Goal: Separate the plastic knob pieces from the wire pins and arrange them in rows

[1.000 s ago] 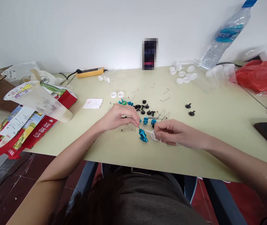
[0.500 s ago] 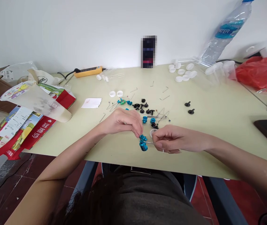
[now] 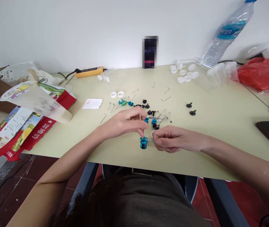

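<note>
A blue metal part [image 3: 143, 143] hangs over the front of the table, below the fingertips of my left hand [image 3: 131, 122]. My left thumb and fingers are pinched round a thin metal rod [image 3: 143, 128] that runs down to this part. From the right, my right hand [image 3: 169, 138] grips a thin metal pin [image 3: 149, 141] whose tip meets the upper end of the blue part. A white cap is partly hidden behind my right fingertips. Beyond the hands lie black screws [image 3: 149, 112], another blue part [image 3: 154, 121] and bent wires [image 3: 164, 116].
White caps [image 3: 186, 78] and clear tubes lie at the back right, near a water bottle [image 3: 231, 31]. A phone [image 3: 149, 52] leans on the wall. At the left are a plastic cup [image 3: 39, 102], red bags and a power strip [image 3: 89, 72].
My left hand has shifted its hold, with the fingers now higher and the rod visible. The blue part has swung more upright and moved slightly up.
</note>
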The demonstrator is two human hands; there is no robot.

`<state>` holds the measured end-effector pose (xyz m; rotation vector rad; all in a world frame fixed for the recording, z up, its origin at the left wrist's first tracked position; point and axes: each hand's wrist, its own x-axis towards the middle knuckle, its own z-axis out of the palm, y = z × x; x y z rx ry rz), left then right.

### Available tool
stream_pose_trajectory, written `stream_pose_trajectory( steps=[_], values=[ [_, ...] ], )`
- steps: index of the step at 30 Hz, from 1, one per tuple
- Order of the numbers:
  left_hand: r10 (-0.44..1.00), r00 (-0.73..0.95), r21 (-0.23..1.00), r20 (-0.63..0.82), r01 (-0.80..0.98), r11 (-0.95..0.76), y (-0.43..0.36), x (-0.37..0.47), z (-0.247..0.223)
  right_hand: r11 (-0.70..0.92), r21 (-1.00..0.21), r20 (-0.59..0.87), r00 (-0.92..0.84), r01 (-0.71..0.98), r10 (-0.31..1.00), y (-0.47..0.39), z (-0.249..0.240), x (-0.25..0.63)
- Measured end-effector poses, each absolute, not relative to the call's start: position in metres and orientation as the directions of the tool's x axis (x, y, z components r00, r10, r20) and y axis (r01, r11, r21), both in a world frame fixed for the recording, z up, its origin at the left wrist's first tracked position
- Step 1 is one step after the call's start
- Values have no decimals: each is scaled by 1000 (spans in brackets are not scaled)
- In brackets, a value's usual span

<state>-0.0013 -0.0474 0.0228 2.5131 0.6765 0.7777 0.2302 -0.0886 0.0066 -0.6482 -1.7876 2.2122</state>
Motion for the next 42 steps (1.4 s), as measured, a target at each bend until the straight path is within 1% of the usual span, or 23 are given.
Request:
stream_pose_trajectory(
  steps=[1,2,4,6,8,10,12,14,17,19,20,22,23,26,27,29,30,32,35,37,38,40,42],
  values=[
    [591,723,576,358,326,-749,-49,-2,24,-218,-971,-185,-874,93,450,-88,6,230],
    [591,741,620,318,309,-721,-49,-3,25,-201,-975,-175,-869,89,463,-88,6,230],
    [529,798,642,289,248,-725,-47,-4,27,-148,-983,-171,-855,111,489,-89,6,228],
    [416,856,571,305,185,-800,-41,-5,28,-34,-981,-180,-829,191,530,-90,7,226],
    [314,907,487,281,148,-861,-36,-5,27,150,-936,-173,-790,317,588,-93,5,222],
    [234,946,402,226,128,-907,-35,-5,25,335,-836,-141,-759,435,635,-96,2,218],
    [167,970,300,178,108,-948,-36,-6,24,451,-739,-110,-751,500,652,-101,-2,213],
    [135,980,197,146,105,-975,-39,-7,24,511,-676,-91,-749,530,656,-105,-5,209],
    [119,985,69,124,111,-991,-44,-11,25,550,-594,-82,-724,587,685,-113,-5,205],
    [120,983,29,138,117,-993,-47,-15,24,554,-538,-81,-693,635,717,-117,-2,204],
    [129,979,33,160,125,-992,-48,-17,23,555,-517,-76,-681,651,728,-119,-1,204],
    [182,957,102,226,163,-981,-52,-24,22,568,-488,-43,-668,663,743,-122,1,205],
    [235,935,171,266,194,-966,-55,-29,20,577,-478,-14,-663,662,749,-123,2,206],
    [465,785,451,408,270,-851,-63,-43,14,585,-474,81,-630,658,773,-125,4,209],
    [535,732,531,422,278,-800,-66,-46,11,580,-485,106,-615,654,782,-125,5,210],
    [616,696,634,369,296,-714,-72,-49,3,562,-522,131,-590,642,797,-126,6,212],
    [620,718,661,315,302,-687,-75,-48,-2,547,-552,129,-584,630,802,-126,7,212],
    [589,778,699,217,297,-650,-78,-43,-13,512,-618,105,-583,596,805,-126,7,211],
    [532,828,727,179,253,-638,-79,-33,-25,501,-656,102,-591,564,800,-125,8,210],
    [541,822,740,176,252,-624,-77,-27,-26,532,-639,158,-582,555,798,-125,8,210],
    [572,802,763,173,258,-592,-75,-25,-25,547,-636,200,-568,544,798,-125,8,211],
    [662,735,856,144,242,-456,-72,-20,-18,569,-647,307,-509,508,804,-126,11,214],
    [726,684,953,72,167,-252,-68,-13,-9,575,-665,422,-396,477,816,-127,15,219]
  ],
)
